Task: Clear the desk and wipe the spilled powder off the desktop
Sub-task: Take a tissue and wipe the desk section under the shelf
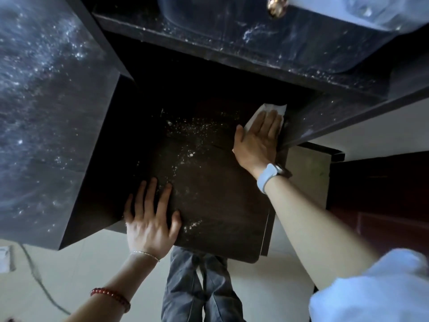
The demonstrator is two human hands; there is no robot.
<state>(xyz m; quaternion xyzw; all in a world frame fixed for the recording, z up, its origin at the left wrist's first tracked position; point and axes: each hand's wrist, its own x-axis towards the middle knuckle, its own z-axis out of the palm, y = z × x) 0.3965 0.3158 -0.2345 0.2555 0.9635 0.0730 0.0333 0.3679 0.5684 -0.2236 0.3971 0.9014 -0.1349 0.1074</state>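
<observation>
A dark pull-out shelf [220, 205] sticks out below the desk, dusted with white powder [188, 145] across its middle and back. My right hand [257, 140] lies flat on a white tissue [274, 109] at the shelf's back right corner, against the desk's side panel. My left hand [151, 217] rests flat with fingers spread on the shelf's front left edge, holding nothing. The dark desktop [267, 43] above and the left section of desktop [41, 112] both carry smears and specks of powder.
A clear plastic container [209, 12] and a brass-coloured knob [276, 5] sit at the top of the view. A clear plastic bag [383, 10] lies at the top right. A cable [34, 275] runs over the pale floor at the left.
</observation>
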